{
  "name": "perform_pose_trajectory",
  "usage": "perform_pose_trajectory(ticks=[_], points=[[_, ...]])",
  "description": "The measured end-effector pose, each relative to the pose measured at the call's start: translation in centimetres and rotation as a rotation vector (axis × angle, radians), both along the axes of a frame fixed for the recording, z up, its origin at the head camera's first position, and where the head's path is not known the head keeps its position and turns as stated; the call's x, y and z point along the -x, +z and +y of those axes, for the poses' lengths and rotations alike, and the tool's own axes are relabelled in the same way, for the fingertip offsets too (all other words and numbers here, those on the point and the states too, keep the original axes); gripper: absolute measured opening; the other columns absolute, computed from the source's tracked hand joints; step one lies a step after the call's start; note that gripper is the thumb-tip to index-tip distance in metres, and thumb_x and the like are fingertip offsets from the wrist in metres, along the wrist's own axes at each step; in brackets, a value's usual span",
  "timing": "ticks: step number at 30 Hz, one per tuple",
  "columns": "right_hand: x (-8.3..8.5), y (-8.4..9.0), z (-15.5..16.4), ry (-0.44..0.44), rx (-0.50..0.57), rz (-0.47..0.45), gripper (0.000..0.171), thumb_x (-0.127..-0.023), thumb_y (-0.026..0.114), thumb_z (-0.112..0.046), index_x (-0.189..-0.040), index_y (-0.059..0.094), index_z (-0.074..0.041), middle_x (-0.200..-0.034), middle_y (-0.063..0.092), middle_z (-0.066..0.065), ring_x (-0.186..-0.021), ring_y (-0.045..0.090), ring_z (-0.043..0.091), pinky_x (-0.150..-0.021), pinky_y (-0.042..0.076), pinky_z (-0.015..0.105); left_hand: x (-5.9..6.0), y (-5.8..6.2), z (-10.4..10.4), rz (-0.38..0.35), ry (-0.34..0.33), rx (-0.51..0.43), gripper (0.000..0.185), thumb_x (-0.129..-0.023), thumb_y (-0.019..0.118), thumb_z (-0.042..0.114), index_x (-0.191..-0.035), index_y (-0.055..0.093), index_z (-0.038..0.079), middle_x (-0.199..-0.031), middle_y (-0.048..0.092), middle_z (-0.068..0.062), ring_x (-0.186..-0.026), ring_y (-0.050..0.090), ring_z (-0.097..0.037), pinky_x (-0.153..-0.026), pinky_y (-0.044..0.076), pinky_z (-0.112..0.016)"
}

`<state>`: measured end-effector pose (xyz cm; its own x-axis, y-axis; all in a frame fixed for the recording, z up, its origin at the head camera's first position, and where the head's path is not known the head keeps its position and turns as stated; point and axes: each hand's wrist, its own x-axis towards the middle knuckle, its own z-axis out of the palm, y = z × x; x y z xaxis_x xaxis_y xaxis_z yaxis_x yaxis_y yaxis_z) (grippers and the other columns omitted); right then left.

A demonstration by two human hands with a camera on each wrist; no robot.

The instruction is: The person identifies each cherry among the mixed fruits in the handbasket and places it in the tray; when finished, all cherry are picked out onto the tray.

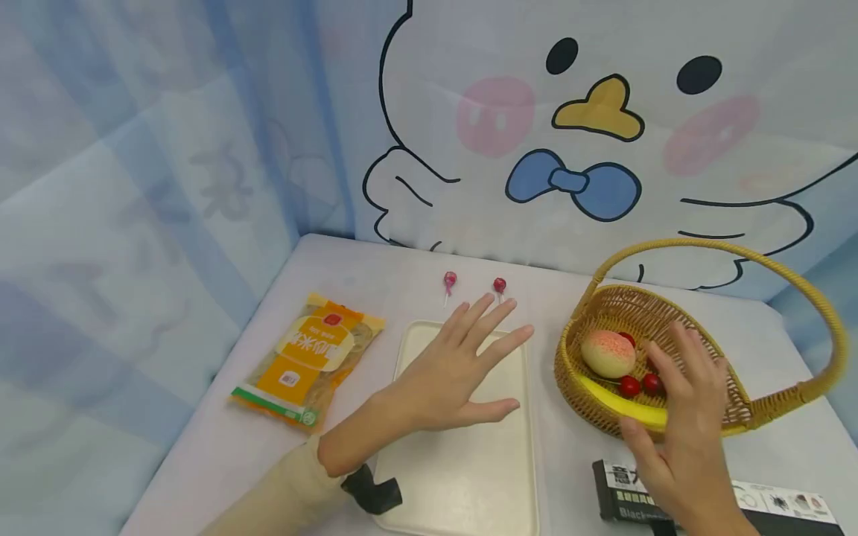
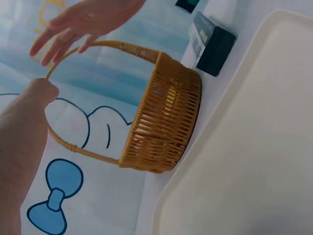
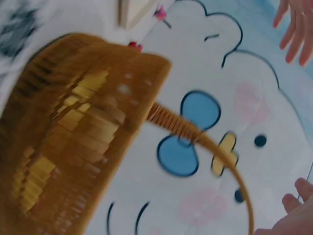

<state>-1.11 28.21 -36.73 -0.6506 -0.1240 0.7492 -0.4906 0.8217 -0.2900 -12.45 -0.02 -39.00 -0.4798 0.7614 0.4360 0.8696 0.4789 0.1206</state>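
Note:
My left hand (image 1: 462, 365) hovers with fingers spread over a cream tray (image 1: 469, 476) in the head view, holding nothing. My right hand (image 1: 684, 417) is open just above the near rim of a woven basket (image 1: 603, 313) with a tall handle (image 1: 824, 313); whether it touches the rim I cannot tell. Inside the basket lie a peach (image 1: 606, 353), a banana (image 1: 613, 402) and red cherries (image 1: 630, 385). The left wrist view shows the basket (image 2: 164, 117) from the side beside the tray (image 2: 249, 161), with my right hand (image 2: 78, 24) above its handle. The right wrist view shows the basket wall (image 3: 73, 147), blurred.
A yellow snack packet (image 1: 308, 357) lies left of the tray. Two red lollipops (image 1: 450, 281) (image 1: 499, 286) lie behind it. A black box (image 1: 724, 506) sits at the table's front right edge. A cartoon duck curtain (image 1: 576, 134) hangs behind the table.

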Motion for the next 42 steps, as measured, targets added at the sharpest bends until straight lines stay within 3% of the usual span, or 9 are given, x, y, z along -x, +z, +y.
perform_pose_trajectory(ticks=[4,6,11,14,17,20,28,34,42], points=[[-2.6,0.2,2.2,-0.11,0.081,0.058,0.078,-0.11,0.046,-0.056,-0.148,0.046,0.012,-0.17,0.032,0.027,-0.165,0.02,0.024,-0.137,0.005,0.046,0.1,-0.2,1.7,0.013,-0.048,0.013,0.09,-0.1,0.06,0.063,-0.171,0.02,0.025,-0.182,0.001,-0.007,-0.17,-0.001,-0.03,-0.137,0.017,-0.054],[-3.5,0.2,3.3,-0.192,0.101,0.091,0.077,-0.11,0.048,-0.056,-0.147,0.049,0.012,-0.167,0.035,0.031,-0.163,0.024,0.023,-0.136,0.013,0.039,0.3,-0.4,2.6,0.009,-0.072,0.018,0.088,-0.1,0.059,0.062,-0.17,0.021,0.024,-0.182,0.002,-0.008,-0.17,0.002,-0.03,-0.138,0.015,-0.052],[-5.2,0.5,6.6,-0.405,0.153,0.062,0.082,-0.106,0.051,-0.062,-0.151,0.049,0.007,-0.167,0.036,0.031,-0.165,0.026,0.026,-0.136,0.016,0.049,0.8,-0.9,5.3,-0.032,-0.146,0.005,0.085,-0.102,0.06,0.058,-0.169,0.023,0.021,-0.181,0.011,-0.01,-0.168,0.015,-0.032,-0.138,0.015,-0.046],[-5.9,0.5,8.6,-0.525,0.166,-0.037,0.087,-0.104,0.05,-0.067,-0.159,0.042,0.0,-0.172,0.032,0.025,-0.166,0.022,0.033,-0.137,0.013,0.052,0.8,-1.1,7.0,-0.049,-0.179,-0.011,0.083,-0.103,0.06,0.056,-0.169,0.025,0.02,-0.179,0.018,-0.011,-0.166,0.022,-0.031,-0.138,0.016,-0.042],[-6.1,0.1,10.3,-0.576,0.167,-0.15,0.087,-0.104,0.052,-0.063,-0.167,0.031,-0.007,-0.175,0.026,0.022,-0.167,0.019,0.039,-0.137,0.01,0.057,0.7,-1.4,8.5,-0.063,-0.201,-0.042,0.079,-0.103,0.06,0.053,-0.167,0.031,0.018,-0.178,0.023,-0.012,-0.165,0.025,-0.031,-0.138,0.019,-0.041],[-5.9,-0.5,11.6,-0.549,0.168,-0.204,0.084,-0.105,0.056,-0.051,-0.169,0.024,-0.008,-0.175,0.022,0.026,-0.165,0.016,0.044,-0.135,0.007,0.064,0.6,-1.6,9.8,-0.084,-0.221,-0.075,0.071,-0.104,0.062,0.049,-0.163,0.038,0.017,-0.177,0.025,-0.012,-0.164,0.028,-0.032,-0.136,0.023,-0.041],[-4.8,-1.4,14.4,-0.459,0.072,-0.264,0.081,-0.109,0.054,-0.043,-0.17,0.019,-0.005,-0.172,0.022,0.034,-0.161,0.017,0.055,-0.132,0.003,0.072,0.3,-1.3,13.5,-0.179,-0.262,-0.085,0.059,-0.106,0.06,0.042,-0.159,0.046,0.019,-0.171,0.034,-0.009,-0.16,0.034,-0.023,-0.133,0.031,-0.036],[-3.9,-1.7,16.2,-0.4,0.027,-0.306,0.071,-0.109,0.056,-0.023,-0.169,0.022,-0.006,-0.167,0.028,0.038,-0.156,0.02,0.062,-0.128,0.005,0.078,-0.1,-0.4,16.9,-0.252,-0.216,-0.027,0.049,-0.107,0.057,0.037,-0.154,0.053,0.022,-0.169,0.04,-0.004,-0.154,0.04,-0.02,-0.128,0.038,-0.031],[-3.6,-1.8,17.6,-0.394,0.054,-0.31,0.06,-0.107,0.061,-0.01,-0.163,0.039,-0.005,-0.162,0.04,0.035,-0.155,0.028,0.058,-0.129,0.011,0.076,-0.1,-0.1,20.8,-0.401,-0.255,0.032,0.051,-0.106,0.059,0.035,-0.155,0.052,0.023,-0.165,0.042,0.001,-0.148,0.044,-0.013,-0.119,0.042,-0.02]])
